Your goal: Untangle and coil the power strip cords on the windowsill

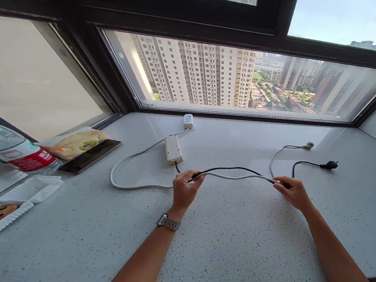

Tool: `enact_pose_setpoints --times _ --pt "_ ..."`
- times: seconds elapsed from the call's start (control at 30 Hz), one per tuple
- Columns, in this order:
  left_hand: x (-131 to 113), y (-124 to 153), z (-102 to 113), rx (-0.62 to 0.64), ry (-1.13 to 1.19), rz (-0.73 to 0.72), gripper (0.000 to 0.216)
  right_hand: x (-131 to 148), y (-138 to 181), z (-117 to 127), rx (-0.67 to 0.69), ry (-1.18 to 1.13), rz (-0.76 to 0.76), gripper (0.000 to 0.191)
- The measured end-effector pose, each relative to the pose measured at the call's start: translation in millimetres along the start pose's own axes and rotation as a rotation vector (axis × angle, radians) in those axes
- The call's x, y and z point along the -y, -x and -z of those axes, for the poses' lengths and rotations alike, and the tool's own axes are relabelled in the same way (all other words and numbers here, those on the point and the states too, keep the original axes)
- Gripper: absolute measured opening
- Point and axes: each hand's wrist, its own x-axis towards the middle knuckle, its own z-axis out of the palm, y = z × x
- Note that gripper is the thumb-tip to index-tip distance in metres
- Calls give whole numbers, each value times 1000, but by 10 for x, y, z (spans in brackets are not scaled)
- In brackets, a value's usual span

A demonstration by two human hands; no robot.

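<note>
- Two things run off the left edge: a clear plastic bottle (29, 158) with a red label, its top out of view, and a ribbed white tray (46, 187) holding a brown cookie (0, 214) with dark spots.
- Beside the bottle, a flat, glossy dark slab (90, 156), perhaps a phone, overlaps the near side of a yellowish packet (77, 143), whose print is too small to read.
- A smooth white cable (142, 187) makes a wide loop on the speckled countertop (241, 241).
- The left hand (185, 189), wearing a metal-link watch (168, 221) with its face mostly turned away, pinches this cable and a black cable (232, 168), hiding a short piece of both.
- Beyond that hand lie an oblong white box (173, 150), where the black cable starts, and a small white block (188, 121) with blue marks, joined to the white cable near the dark window frame (191, 19).
- Between the hands, the two cables bow slightly apart.
- The right hand (291, 189) pinches both together, its fingers covering part of them.
- Past it, the cables curve to a pale plug (309, 145) and a black plug (330, 165), lying apart; the pale one's pins are hard to make out.
</note>
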Motion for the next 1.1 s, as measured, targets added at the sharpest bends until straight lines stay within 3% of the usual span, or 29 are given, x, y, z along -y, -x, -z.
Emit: enact_pose_setpoints --times 0.17,0.37,0.43,0.57,0.67,0.9,1.1 --pt "16 0 -4 -6 -7 -25 28 -57 -5 22 -4 -4 -63 50" --pt "11 -23 24 13 -50 -41 32 -26 -16 36 89 -10 -133 59" --pt "27 -43 44 102 -51 -31 39 -2 -22 35 126 13 -123 58" --pt "97 -98 102 439 -76 41 50 -16 -27 27 215 40 -127 57" --pt "158 -136 147 559 -134 82 52 -46 -21 28 266 38 -150 59" --pt "201 -179 215 530 -231 100 56 -7 3 41 448 40 -186 53" --pt "207 -206 266 419 -342 153 55 22 7 15 456 121 -177 52"
